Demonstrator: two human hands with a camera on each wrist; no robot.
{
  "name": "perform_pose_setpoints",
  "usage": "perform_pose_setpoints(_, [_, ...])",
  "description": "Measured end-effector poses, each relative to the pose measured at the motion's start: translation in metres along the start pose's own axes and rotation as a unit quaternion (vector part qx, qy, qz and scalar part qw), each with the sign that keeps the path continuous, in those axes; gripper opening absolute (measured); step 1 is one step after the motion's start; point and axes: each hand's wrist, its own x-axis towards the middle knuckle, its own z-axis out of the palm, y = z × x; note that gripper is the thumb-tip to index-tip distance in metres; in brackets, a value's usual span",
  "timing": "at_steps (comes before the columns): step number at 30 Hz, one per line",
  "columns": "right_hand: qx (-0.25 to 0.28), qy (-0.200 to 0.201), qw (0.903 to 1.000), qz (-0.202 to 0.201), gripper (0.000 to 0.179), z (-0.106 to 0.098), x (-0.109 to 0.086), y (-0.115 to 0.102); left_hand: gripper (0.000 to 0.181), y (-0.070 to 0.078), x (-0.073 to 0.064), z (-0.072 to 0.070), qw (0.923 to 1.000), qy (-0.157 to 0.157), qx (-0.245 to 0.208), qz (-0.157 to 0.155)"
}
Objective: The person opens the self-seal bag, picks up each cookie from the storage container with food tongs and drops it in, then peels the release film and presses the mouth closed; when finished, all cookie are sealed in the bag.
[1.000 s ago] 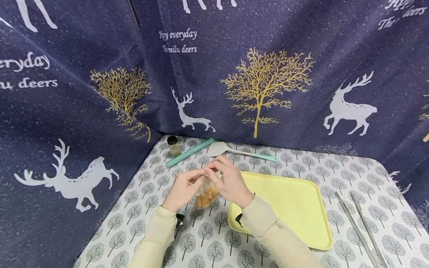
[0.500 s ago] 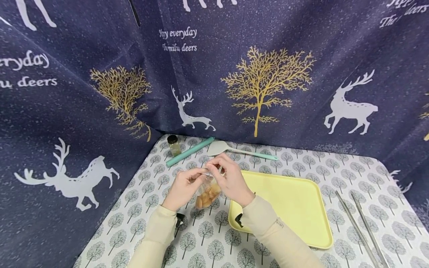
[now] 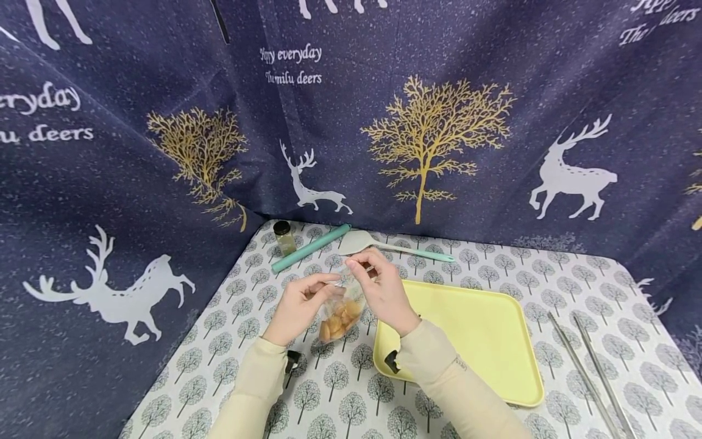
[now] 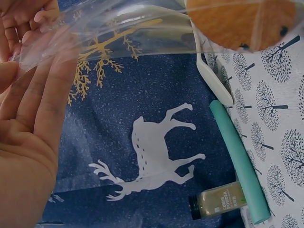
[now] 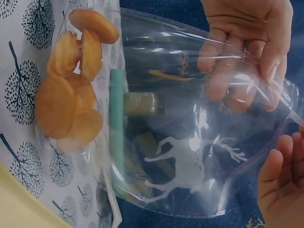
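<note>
A clear zip bag (image 5: pixel 199 114) hangs above the table, with several round orange-brown biscuits (image 3: pixel 341 319) gathered at its bottom. My left hand (image 3: pixel 298 308) pinches the bag's upper edge between thumb and fingers. On the other side, my right hand (image 3: pixel 384 296) pinches that edge with thumb and forefinger. A gap separates the two hands. In the left wrist view, thin film stretches over the left hand's fingers (image 4: pixel 52 85), and one biscuit (image 4: pixel 242 21) shows close up. The right wrist view shows the zip strip (image 5: pixel 251 159) running down from the right hand's pinch.
Right of the bag lies a yellow tray (image 3: pixel 466 341), partly under the right forearm. Metal tongs or rods (image 3: pixel 595 372) lie farther right. Behind stand a cumin powder bottle (image 4: pixel 221 199), a teal stick (image 3: pixel 311 249) and a pale spatula (image 3: pixel 356 242). A dark curtain (image 3: pixel 340 110) borders the table.
My right hand has moved up and to the right, away from the left hand. The bag's top edge is now spread between them. Its biscuits stay in nearly the same place.
</note>
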Motion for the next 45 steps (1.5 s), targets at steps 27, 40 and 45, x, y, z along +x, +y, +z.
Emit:
perform_pose_setpoints(27, [0.082, 0.129, 0.9862, 0.063, 0.02, -0.024, 0.006, 0.014, 0.02, -0.027, -0.006, -0.012, 0.9951, 0.033, -0.092, 0.015])
perform_pose_setpoints(40, [0.108, 0.217, 0.9679, 0.066, 0.027, -0.038, 0.007, 0.035, 0.022, -0.057, -0.006, -0.013, 0.9937, 0.051, -0.099, 0.014])
perform_pose_setpoints(45, [0.127, 0.241, 0.9597, 0.07, 0.029, -0.044, 0.008, 0.036, 0.022, -0.055, -0.006, -0.015, 0.9942, 0.051, -0.095, 0.005])
